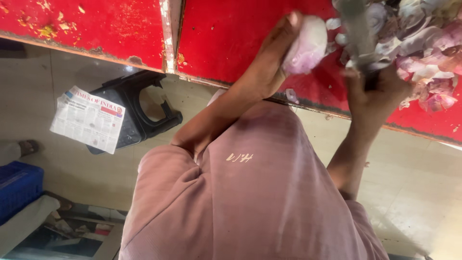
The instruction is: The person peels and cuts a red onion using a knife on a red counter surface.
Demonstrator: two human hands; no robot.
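My left hand (267, 67) grips a peeled, pale purple onion (308, 45) over the worn red table (226, 33). To its right, my right hand (373, 94) is closed round the handle of a grey knife (356, 29), whose blurred blade points up beside the onion. A heap of purple and white onion skins (428, 58) lies on the table just right of the knife. My mauve shirt fills the lower middle of the view.
On the tiled floor at the left, a folded newspaper (87, 119) lies on a black plastic stool (144, 103). A blue crate (17, 185) stands at the far left edge. The table's chipped front edge runs diagonally across the top.
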